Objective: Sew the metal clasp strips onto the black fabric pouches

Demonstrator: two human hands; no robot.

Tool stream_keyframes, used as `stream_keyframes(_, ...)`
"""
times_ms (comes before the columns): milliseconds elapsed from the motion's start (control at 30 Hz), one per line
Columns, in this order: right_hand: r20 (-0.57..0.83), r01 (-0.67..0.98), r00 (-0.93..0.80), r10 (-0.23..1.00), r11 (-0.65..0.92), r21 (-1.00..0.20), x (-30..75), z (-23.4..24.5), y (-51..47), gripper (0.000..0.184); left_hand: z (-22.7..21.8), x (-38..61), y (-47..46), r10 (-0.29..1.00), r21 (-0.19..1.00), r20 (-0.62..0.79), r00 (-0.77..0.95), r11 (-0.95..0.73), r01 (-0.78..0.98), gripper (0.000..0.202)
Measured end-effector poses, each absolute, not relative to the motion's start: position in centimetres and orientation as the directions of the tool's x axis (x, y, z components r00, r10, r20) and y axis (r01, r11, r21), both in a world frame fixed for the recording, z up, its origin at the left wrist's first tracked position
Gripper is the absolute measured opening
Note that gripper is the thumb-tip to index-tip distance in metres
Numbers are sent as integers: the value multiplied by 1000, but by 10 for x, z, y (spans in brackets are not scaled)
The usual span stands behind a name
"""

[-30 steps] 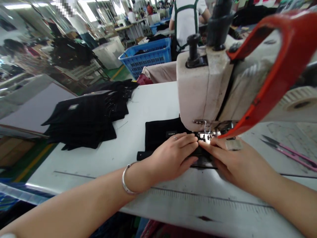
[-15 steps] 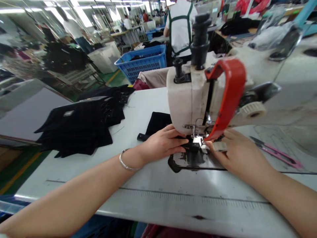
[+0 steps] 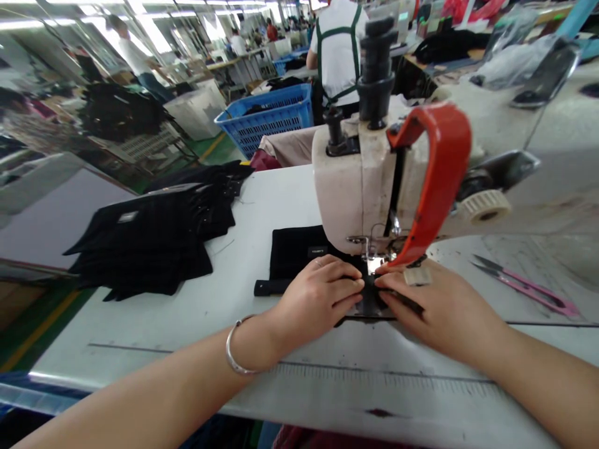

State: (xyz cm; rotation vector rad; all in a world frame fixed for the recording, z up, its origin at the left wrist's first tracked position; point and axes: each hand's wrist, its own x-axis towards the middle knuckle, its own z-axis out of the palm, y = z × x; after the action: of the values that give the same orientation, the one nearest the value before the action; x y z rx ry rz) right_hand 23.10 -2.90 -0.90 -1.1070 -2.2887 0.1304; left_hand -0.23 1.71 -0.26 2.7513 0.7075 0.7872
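Note:
Under the needle of a white sewing machine (image 3: 344,187) lies a black fabric piece (image 3: 292,249) with a small label, partly hidden by the machine head. A narrow black strap (image 3: 271,287) runs along its near edge. My left hand (image 3: 318,290), wearing a bracelet and a ring, presses strap and fabric down with closed fingers just left of the needle. On the other side, my right hand (image 3: 435,296) pinches the strap's right part close to the presser foot. A pale band wraps one of its fingers. The fingertips of both hands nearly meet.
Stacked black fabric pieces (image 3: 150,240) lie on the table's left. Pink-handled thread snips (image 3: 528,287) rest right of my right hand. The machine's red guard (image 3: 444,181) curves above that hand. Behind the table stand a blue basket (image 3: 269,118) and a person (image 3: 339,50) in white.
Both hands have come nearer to me, and the fabric with its strap has shifted the same way. More of the fabric and its label now shows. My right fingertips have moved left, toward the left hand.

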Motion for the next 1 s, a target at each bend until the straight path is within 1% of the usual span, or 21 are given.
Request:
stream_keyframes(100, 481, 689, -432, 762, 624, -368, 231, -12, -28, 11, -4, -1, 15, 502, 313, 476, 722, -864, 395, 13)
stream_keyframes(167, 455, 697, -408, 792, 592, -405, 231, -14, -27, 11, -4, 0, 14, 496, 309, 483, 721, -867, 390, 14)
stream_keyframes(267, 412, 715, -414, 812, 570, -404, 231, -15, -26, 14, -5, 0, 15, 497, 316, 478, 724, -866, 387, 18)
stream_keyframes(433, 292, 742, -415, 862, 507, -439, 232, -14, -26, 12, -7, -3, 20, 528, 419, 449, 721, -837, 351, 15)
stream_keyframes(600, 328, 708, -383, 864, 502, -497, 232, -17, -26, 18, -6, -2, 24, 522, 457, 445, 728, -831, 316, 15)
stream_keyframes(700, 303, 707, -371, 878, 479, -520, 231, -16, -25, 17, -5, 0, 25, 528, 456, 454, 718, -830, 322, 14)
stream_keyframes(800, 307, 713, -366, 878, 477, -514, 230, -16, -22, 16, -5, 1, 29, 545, 466, 445, 710, -818, 336, 13)
stream_keyframes(867, 330, 715, -374, 867, 496, -493, 230, -17, -19, 18, -7, 2, 32, 553, 483, 438, 709, -810, 332, 11)
stream_keyframes(1000, 368, 741, -427, 826, 553, -381, 232, -19, -14, 23, -9, 4, 37, 568, 493, 457, 684, -802, 337, 11)
